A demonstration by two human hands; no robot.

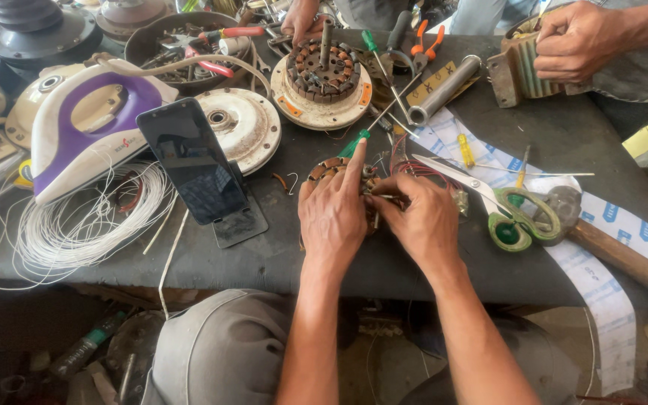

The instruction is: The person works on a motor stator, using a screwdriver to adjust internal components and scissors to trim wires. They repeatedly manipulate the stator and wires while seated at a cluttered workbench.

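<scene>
Both hands rest on a small round motor coil [337, 166] lying near the front edge of the dark tabletop [564, 135]; the left hand [331, 214] lies flat over it with the forefinger stretched out straight, its grip loose and open, closing on nothing; the right hand [423, 221] presses in from the other side, fingers curled against the coil's edge, though whether they pinch a wire there cannot be told; red wires [421, 169] loop out just behind the right hand. A green-handled pair of scissors [515, 217] lies near the right hand on a strip of white and blue paper [609, 225]; a wooden-handled hammer [609, 247] lies just beyond them. To the left a dark phone [193, 161] leans on a stand, beside a bundle of white wire [76, 225] and a purple and white clothes iron [84, 127]. Farther back sits a larger round motor part [322, 79]; another person's hands [575, 41] hold a ribbed metal block at the far right.
</scene>
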